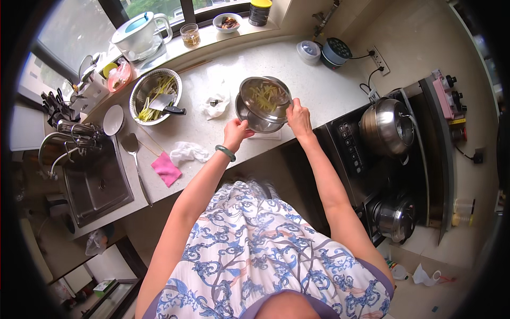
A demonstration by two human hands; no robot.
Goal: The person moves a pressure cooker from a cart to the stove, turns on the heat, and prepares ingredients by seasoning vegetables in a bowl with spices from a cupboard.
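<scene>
On the counter's front side, my left hand and my right hand grip a metal bowl by its edges. Pale green strips show in this bowl. It is above or partly inside another metal bowl; whether they touch I cannot tell. My left fingers are at the near left rims, and which rim they grip is unclear. A cleaver with a black handle lies across a ridged metal basin of green and yellow strips, left of my hands. A crumpled white plastic bag lies between basin and bowls.
At the left are a sink, a metal spatula, a pink cloth and a white bowl. A stove with a metal pot stands at the right. A glass mug is on the windowsill.
</scene>
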